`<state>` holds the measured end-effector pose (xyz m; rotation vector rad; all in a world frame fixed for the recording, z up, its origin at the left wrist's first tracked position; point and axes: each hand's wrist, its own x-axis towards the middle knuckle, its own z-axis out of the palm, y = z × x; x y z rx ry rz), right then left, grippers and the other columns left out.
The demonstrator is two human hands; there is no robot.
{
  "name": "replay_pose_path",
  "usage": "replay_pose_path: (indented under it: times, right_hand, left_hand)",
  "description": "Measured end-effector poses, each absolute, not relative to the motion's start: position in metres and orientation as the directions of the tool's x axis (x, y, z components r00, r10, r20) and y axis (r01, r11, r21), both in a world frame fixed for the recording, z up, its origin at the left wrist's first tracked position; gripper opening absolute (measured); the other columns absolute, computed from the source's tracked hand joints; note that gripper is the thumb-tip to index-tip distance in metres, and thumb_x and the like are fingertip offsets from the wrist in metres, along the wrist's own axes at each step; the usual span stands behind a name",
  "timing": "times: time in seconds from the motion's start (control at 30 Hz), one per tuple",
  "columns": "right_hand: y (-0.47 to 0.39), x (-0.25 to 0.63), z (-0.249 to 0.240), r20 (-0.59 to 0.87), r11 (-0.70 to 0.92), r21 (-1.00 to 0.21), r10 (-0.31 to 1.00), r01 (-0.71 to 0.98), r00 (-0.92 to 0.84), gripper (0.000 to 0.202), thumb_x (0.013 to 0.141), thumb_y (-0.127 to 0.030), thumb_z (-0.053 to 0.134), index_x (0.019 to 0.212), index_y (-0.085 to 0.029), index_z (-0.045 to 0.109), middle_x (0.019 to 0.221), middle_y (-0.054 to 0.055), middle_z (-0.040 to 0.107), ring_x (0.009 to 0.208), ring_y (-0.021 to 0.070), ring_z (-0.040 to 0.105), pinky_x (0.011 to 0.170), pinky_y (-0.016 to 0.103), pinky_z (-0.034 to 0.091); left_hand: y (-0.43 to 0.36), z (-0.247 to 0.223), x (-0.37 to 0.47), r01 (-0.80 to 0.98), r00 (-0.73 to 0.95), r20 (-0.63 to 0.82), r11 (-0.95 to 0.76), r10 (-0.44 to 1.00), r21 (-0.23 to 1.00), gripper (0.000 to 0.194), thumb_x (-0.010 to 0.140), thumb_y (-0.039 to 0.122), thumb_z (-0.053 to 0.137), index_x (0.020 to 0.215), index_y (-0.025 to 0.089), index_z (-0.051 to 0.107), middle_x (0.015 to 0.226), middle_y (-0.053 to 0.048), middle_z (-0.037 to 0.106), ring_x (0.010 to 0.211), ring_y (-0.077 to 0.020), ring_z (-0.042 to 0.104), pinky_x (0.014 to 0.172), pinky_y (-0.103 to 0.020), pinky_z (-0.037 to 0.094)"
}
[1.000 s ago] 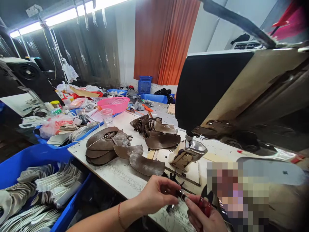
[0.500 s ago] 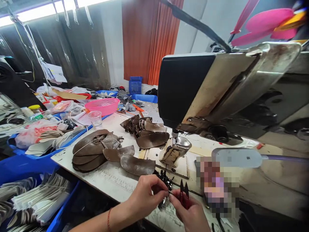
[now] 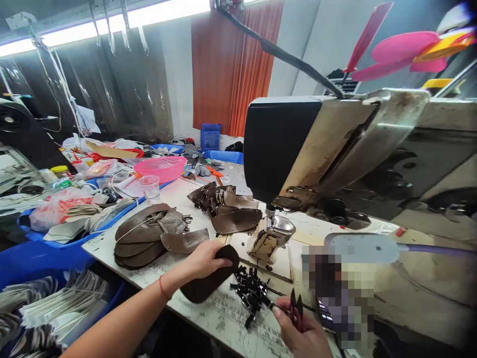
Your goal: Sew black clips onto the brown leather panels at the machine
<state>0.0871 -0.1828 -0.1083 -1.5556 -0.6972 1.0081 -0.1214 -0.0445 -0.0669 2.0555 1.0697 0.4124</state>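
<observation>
My left hand [image 3: 208, 259] grips a curved dark brown leather piece [image 3: 204, 283], thumb on top, lifted at the table's front edge. In my right hand [image 3: 300, 323] are thread snips [image 3: 296, 311], their dark blades pointing up and apart. The thumb and forefinger of that hand also pinch the end of a black strip beside a tangled bunch of small black strips [image 3: 253, 293]. Another brown leather piece [image 3: 186, 241] lies just beyond my left wrist, against a stack of brown leather pieces [image 3: 137, 243].
A sewing machine head [image 3: 283, 144] overhangs the right side, its needle above a metal post [image 3: 272, 233]. More brown leather pieces [image 3: 236, 219] lie behind. A clear cup [image 3: 149, 188] and pink basket [image 3: 162, 170] stand further left. Blue bins [image 3: 37, 263] flank the table's left side.
My left hand has left the pinch beside my right hand, moved left and picked up the leather piece from the table. My right hand has shifted slightly right and down, still holding the snips.
</observation>
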Motion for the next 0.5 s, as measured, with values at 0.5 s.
replay_pose_path:
  times: [0.5]
  right_hand:
    - [-0.154, 0.079, -0.07, -0.384, -0.329, -0.891, 0.914, -0.314, 0.133, 0.033, 0.059, -0.039, 0.08, 0.068, -0.013, 0.062, 0.044, -0.011, 0.029, 0.043, 0.0022, 0.02, 0.044, 0.019, 0.012]
  left_hand:
    - [-0.116, -0.054, -0.091, -0.131, 0.524, -0.407, 0.543, 0.748, 0.83, 0.034, 0.055, 0.033, 0.079, 0.08, 0.013, 0.068, 0.07, 0.0, 0.065, 0.057, -0.0106, 0.054, 0.06, -0.024, 0.043]
